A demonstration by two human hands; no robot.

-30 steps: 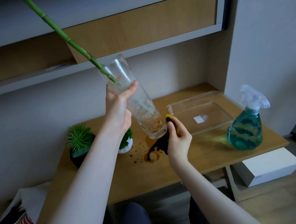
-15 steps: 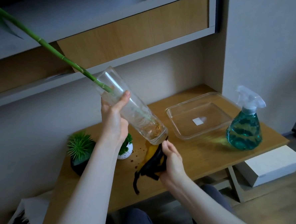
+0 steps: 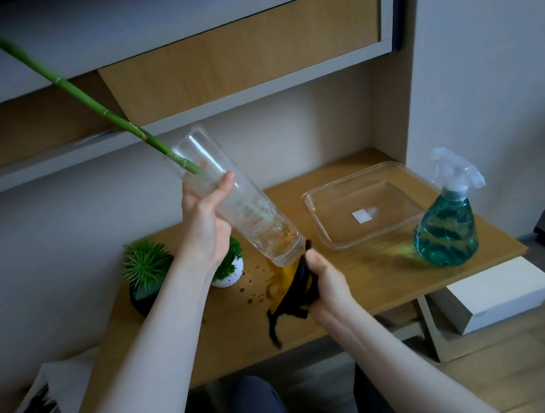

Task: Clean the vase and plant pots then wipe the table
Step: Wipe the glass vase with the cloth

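Presently a tall clear glass vase (image 3: 249,207) w/ a green bamboo stalk (image 3: 76,94) in it is held tilted above the wooden worktop (image 3: 365,280), gripped round its upper part by the left hand (image 3: 205,223). A yellow-and-black cloth (image 3: 290,285) is clenched in the right hand (image 3: 325,276), pressed at the vase base. Brown spots (image 3: 253,287) are seen on the worktop nr two small potted plants (image 3: 147,271)
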